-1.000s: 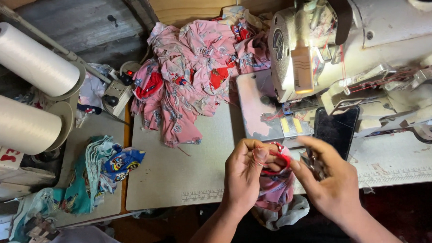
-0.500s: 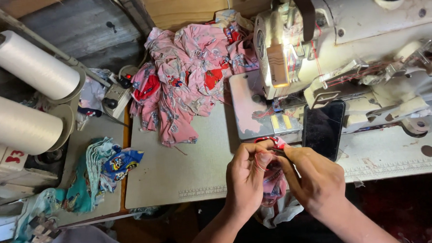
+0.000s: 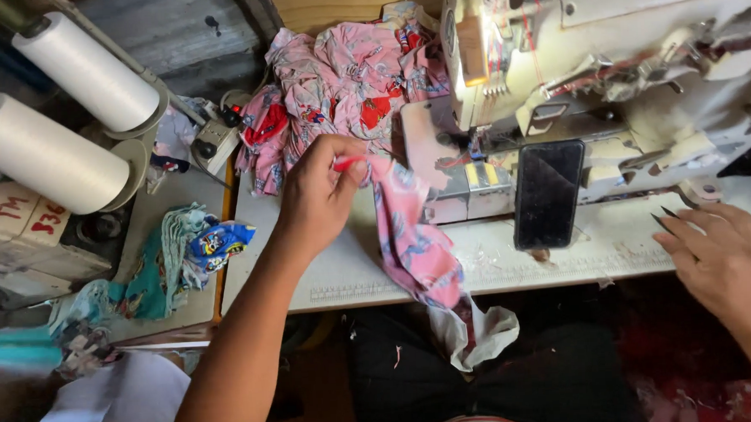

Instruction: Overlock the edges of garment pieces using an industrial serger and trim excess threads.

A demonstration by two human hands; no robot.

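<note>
My left hand (image 3: pixel 317 197) pinches the red-edged top of a pink printed fabric piece (image 3: pixel 413 239) above the white sewing table (image 3: pixel 344 276). The cloth hangs from my fingers over the table's front edge toward my lap. My right hand (image 3: pixel 724 259) rests at the table's right end with its fingers spread, touching a small dark pair of snips (image 3: pixel 664 217); whether it grips them I cannot tell. A white sewing machine (image 3: pixel 605 66) stands between and behind the hands. A black phone (image 3: pixel 548 193) leans against its base.
A heap of pink printed garments (image 3: pixel 336 86) lies at the back of the table. Two big white thread cones (image 3: pixel 59 123) stand at the left, with teal and blue cloth scraps (image 3: pixel 175 262) on a side shelf.
Both hands were together on the fabric at the table's front edge. My left hand has lifted the cloth up and to the left. My right hand has let go and moved far right.
</note>
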